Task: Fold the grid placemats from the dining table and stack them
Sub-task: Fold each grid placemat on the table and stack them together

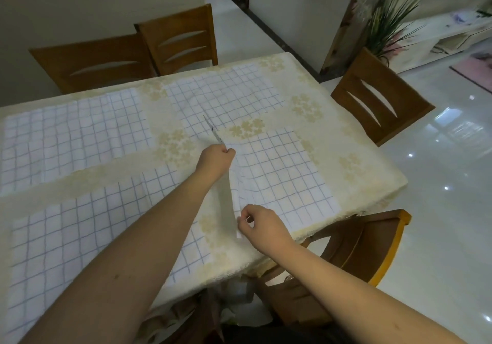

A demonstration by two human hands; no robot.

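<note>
Head view of a dining table (354, 141) under a cream floral cloth, with four grid placemats laid on it. The step in hand appears to be the first fold of the near-right placemat (282, 173): its left edge is raised off the table while the rest lies flat, reaching toward the right table edge. The left hand (217, 157) pinches the far-left corner of this placemat, fingers curled tight on the cloth, and the lifted corner stands up beyond the knuckles. The right hand (259, 225) pinches the near-left corner, thumb and forefinger closed on the hem. The three other placemats lie unfolded: one at far left (72, 136), one at far centre (226, 96), one at near left (80, 237), partly covered by the left forearm. No stack is visible, so the task is judged to be at its start. The next move likely calls for carrying both held corners rightward together, keeping the edge taut and level, and laying them on the right-hand corners so the grid lines meet. No containers appear; wooden chairs (181, 40) surround the table.
</note>
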